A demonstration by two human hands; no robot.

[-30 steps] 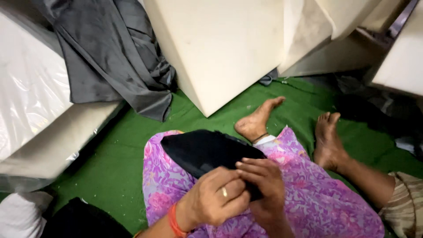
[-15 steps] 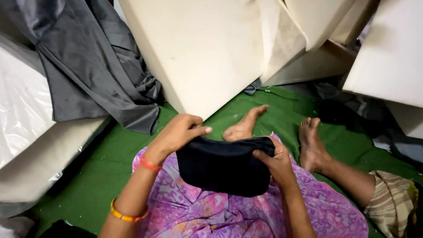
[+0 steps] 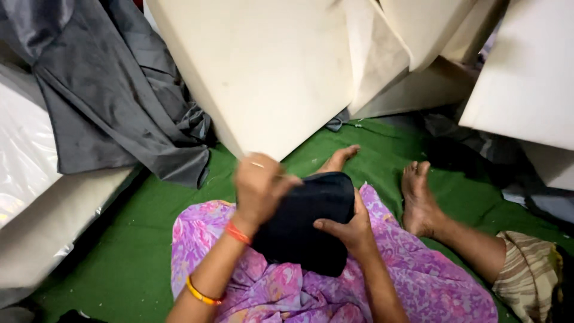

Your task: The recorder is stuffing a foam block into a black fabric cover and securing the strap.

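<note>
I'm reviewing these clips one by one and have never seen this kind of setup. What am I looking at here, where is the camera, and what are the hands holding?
There is no machine here. The camera sits on a person's head and looks down at their own lap and two bare hands. The person sits on a green floor covering and wears a purple flowered garment. Both hands are on a black cloth piece held over the lap: the left hand, a little blurred, grips its upper left edge, and the right hand holds its right side with the thumb on top. Orange bangles ring the left arm. Ahead lean large cream foam slabs. A grey cloth drapes over a plastic-wrapped white block on the left. The bare foot and striped cloth on the right belong to another person seated nearby.
</note>
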